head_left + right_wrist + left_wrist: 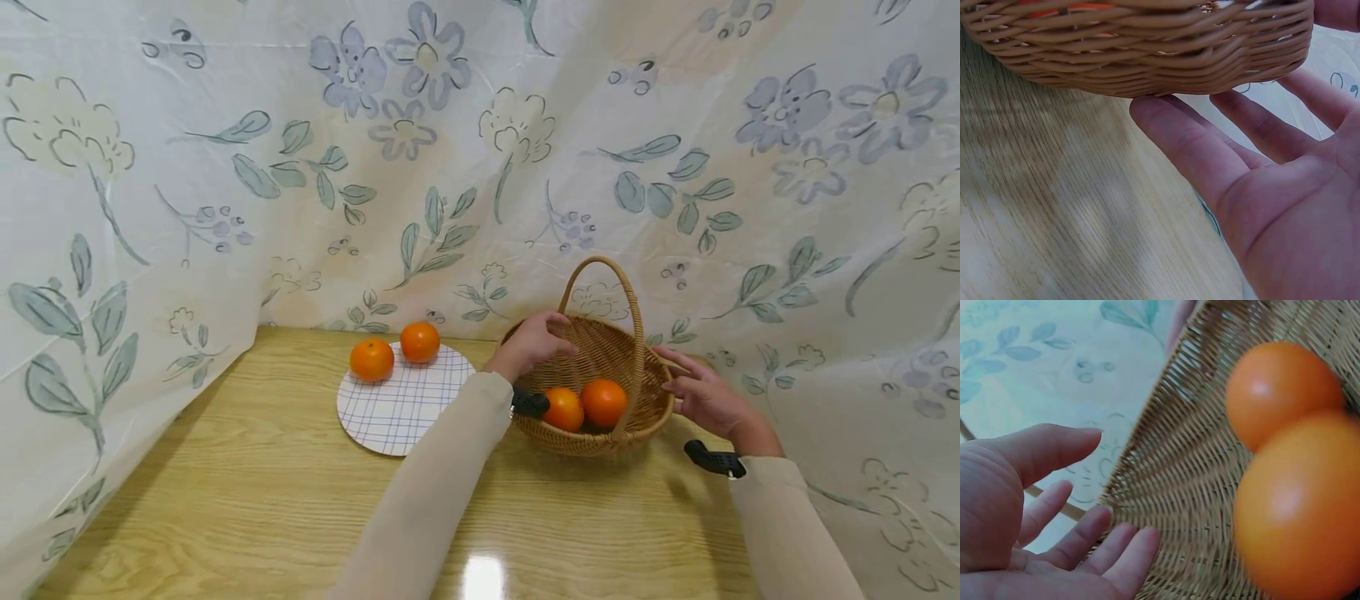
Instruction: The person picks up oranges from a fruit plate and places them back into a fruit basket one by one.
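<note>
Left hand [536, 340] hangs over the left part of the wicker basket [611, 346], its thumb and fingers apart; in the left wrist view the fingertips overlap the rim, and whether they touch it I cannot tell. Right hand [705, 396] is at the basket's right side, fingers loosely extended and thumb apart from them. Its fingertips meet the basket's edge in the right wrist view, some partly hidden behind the weave; whether they bear any weight is unclear.

The basket stands at the right of the wooden table [247, 475], its handle [638, 350] arching above it. Inside, toward the near side, lie two orange fruits [604, 404] side by side. A black wrist device [531, 403] covers the left edge of one; the left wrist view shows that pair large, one blurred and cut off by the frame. The right wrist view crops the basket's top, leaving only orange slivers.

Further left, a checked round plate [397, 412] carries two more fruits [371, 360] near its far edge; the left sleeve [442, 475] hides its right part. Behind hangs a floral cloth [360, 225], cut off by the frame.
</note>
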`<state>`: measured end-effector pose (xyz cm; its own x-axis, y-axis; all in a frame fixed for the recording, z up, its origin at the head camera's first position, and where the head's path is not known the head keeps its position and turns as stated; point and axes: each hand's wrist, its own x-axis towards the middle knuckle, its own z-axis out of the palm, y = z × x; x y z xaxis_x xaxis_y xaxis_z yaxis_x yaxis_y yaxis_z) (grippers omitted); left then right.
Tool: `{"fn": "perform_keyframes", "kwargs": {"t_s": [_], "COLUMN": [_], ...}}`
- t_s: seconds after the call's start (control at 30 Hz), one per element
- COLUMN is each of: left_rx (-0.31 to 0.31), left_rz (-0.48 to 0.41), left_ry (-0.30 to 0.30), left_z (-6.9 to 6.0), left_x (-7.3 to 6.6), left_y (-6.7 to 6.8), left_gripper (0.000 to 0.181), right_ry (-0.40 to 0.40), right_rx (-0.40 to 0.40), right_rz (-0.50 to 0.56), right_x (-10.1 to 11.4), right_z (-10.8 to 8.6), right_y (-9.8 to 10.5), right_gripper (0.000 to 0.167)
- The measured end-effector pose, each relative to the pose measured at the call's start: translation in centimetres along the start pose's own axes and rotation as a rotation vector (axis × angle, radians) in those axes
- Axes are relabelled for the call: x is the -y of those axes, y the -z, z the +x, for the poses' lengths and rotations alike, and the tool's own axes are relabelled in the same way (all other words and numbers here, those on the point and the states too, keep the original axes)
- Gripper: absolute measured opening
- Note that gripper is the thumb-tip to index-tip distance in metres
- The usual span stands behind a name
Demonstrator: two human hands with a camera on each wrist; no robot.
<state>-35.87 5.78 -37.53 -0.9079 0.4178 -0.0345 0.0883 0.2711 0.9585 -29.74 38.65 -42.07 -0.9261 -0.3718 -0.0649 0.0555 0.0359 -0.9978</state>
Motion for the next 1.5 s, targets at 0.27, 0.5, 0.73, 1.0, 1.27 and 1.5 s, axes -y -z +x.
{"fn": "perform_keyframes", "kwargs": {"t_s": [0.27, 0.5, 0.73, 1.0, 1.27, 1.5], "left_rx": [0.033, -0.013, -0.001, -0.11, -0.219, -0.291], "left_rz": [-0.161, -0.101, -0.192, -0.208, -0.177, -0.088], "left_ry": [-0.032, -0.133, -0.215, -0.298, -0.303, -0.277], "left_z": [-1.6, -3.6, -5.2, -7.0, -8.2, -9.3], "left_x": [-0.2, 0.1, 1.4, 3.4, 5.0, 7.0], "left_y": [1.8, 3.9, 5.5, 7.4, 9.4, 11.4], "left_gripper": [0.052, 0.045, 0.044, 0.042, 0.041, 0.041], "right_ry": [0.004, 0.023, 0.051, 0.066, 0.076, 0.076], "right_rx": [-0.012, -0.017, 0.016, 0.007, 0.004, -0.002], "right_rz": [-0.015, -0.026, 0.01, -0.008, -0.003, 0.008], "right_x": [-0.1, -0.3, -0.4, -0.4, -0.6, -0.7], "right_z": [-0.4, -0.8, -1.0, -1.1, -1.1, -1.0], "right_y": [-0.4, -0.8, -0.8, -0.9, -0.9, -0.8], "right_gripper": [0.073, 0.072, 0.073, 0.072, 0.07, 0.07]}}
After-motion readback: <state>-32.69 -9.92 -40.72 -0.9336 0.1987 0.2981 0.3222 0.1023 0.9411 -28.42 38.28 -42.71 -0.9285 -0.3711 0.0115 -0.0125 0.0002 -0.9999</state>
